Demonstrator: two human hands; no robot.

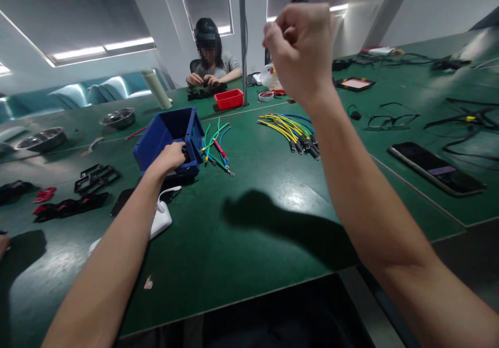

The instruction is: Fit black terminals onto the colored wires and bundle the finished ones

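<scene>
Gripping the near rim of a tipped blue bin point(167, 130), the fingers of the left hand point(171, 157) curl over its edge, while the right hand point(302, 49) hangs raised above the table, closed into a fist; whether it pinches anything cannot be told. A small bunch of green, blue and red wire leads point(216, 148) lies on the green table point(253, 202) just beside the bin's mouth. A larger bundle of yellow and blue wires point(290, 130) rests farther right, well apart from the bin. The step in hand looks like handling the bin among the loose leads; any next move would call for a steady hold on the tilted bin. Across the table a seated co-worker point(212, 59) works behind a red tray point(229, 98). A phone point(434, 167) and glasses point(392, 120) lie to the right.
</scene>
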